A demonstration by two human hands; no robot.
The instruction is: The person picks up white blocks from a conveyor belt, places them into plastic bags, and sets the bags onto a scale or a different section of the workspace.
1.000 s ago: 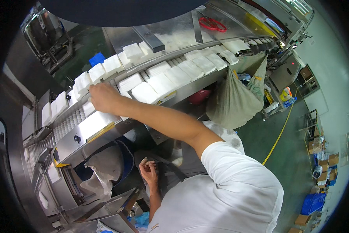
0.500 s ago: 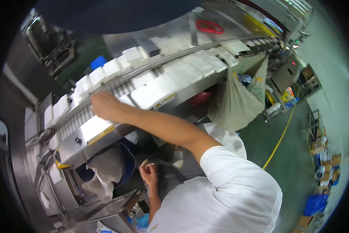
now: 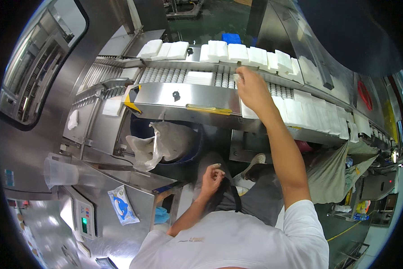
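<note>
My right hand (image 3: 254, 89) reaches forward over the roller conveyor (image 3: 159, 75). Its fingertips are bent down and partly hidden, so whether they grip anything cannot be told. Left of this hand, a flat white tissue stack (image 3: 199, 78) lies on the rollers. Along the conveyor's far ledge stands a row of similar white stacks (image 3: 237, 53), and just right of my right forearm more white stacks (image 3: 294, 111) line the near edge. My left hand (image 3: 213, 178) rests by my lap, its fingers curled in, and nothing shows in it.
Below the conveyor sits a dark blue bin with a grey plastic liner (image 3: 177, 141). At the lower left are a scale (image 3: 84, 219), a clear plastic jug (image 3: 60, 171) and a blue-and-white packet (image 3: 123, 205). A cloth sack (image 3: 334, 175) hangs at the right.
My view has swung left, bringing the scale and jug into sight. A white stack now lies on the rollers left of my right hand, where bare rollers showed. My left hand stays curled.
</note>
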